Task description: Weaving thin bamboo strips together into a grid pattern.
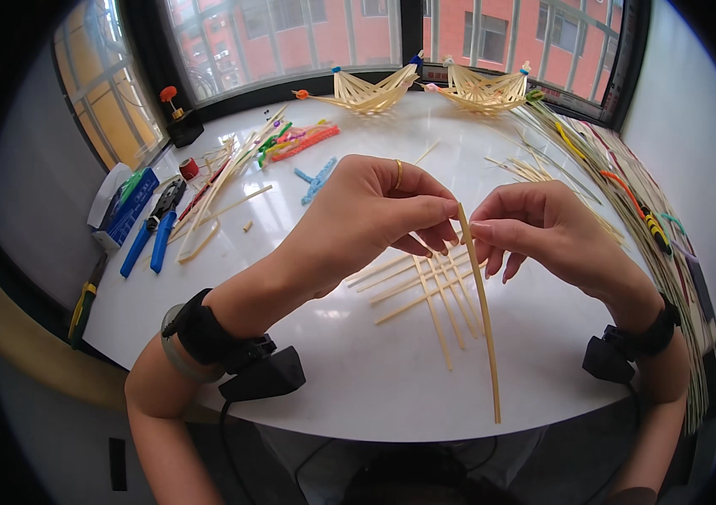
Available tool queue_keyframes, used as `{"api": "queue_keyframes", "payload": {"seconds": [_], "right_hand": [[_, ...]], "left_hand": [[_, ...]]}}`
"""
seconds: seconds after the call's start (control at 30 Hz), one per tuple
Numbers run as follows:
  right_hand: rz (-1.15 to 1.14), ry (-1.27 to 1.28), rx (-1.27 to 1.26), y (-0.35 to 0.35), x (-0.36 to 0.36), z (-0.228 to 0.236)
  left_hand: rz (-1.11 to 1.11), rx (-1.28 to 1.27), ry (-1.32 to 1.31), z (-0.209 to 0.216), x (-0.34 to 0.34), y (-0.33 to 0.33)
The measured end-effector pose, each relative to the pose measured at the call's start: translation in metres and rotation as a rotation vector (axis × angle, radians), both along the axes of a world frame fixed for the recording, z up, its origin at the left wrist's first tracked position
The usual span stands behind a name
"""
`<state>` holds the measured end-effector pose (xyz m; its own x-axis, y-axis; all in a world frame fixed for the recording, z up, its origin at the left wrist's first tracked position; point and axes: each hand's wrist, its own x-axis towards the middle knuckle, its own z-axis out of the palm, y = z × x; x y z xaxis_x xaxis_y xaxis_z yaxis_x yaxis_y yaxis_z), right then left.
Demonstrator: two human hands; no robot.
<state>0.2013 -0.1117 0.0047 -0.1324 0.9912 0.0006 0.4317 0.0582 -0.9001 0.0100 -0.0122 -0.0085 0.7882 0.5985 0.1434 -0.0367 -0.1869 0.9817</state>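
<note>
A long, thin bamboo strip [484, 337] hangs nearly upright in front of me, its lower end close to the table's front edge. Near its top, my left hand [379, 206] pinches it between thumb and fingers. Thumb and forefinger of my right hand [547, 236] are closed at the same strip, just below and to the right. Under both hands, a small lattice of crossed bamboo strips [425, 286] lies flat on the white table [307, 379]. My hands partly hide its far side.
Two woven bamboo pieces [366, 91] stand by the window. To the left are blue-handled pliers [159, 223], a blue box [127, 206], a red spool [189, 168] and loose strips. Colourful pipe cleaners [295, 143] and a light-blue piece [316, 179] lie behind. Long strips [652, 202] line the right edge.
</note>
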Motion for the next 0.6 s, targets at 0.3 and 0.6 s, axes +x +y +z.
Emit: {"api": "queue_keyframes", "payload": {"seconds": [0.3, 0.6], "right_hand": [[0.075, 0.004, -0.016, -0.0026, -0.0046, 0.0038], [0.114, 0.043, -0.027, -0.0028, -0.0025, 0.0037]], "left_hand": [[-0.145, 0.058, 0.139, 0.0004, -0.0007, -0.0044], [-0.214, 0.043, 0.159, 0.0033, -0.0015, -0.0047]]}}
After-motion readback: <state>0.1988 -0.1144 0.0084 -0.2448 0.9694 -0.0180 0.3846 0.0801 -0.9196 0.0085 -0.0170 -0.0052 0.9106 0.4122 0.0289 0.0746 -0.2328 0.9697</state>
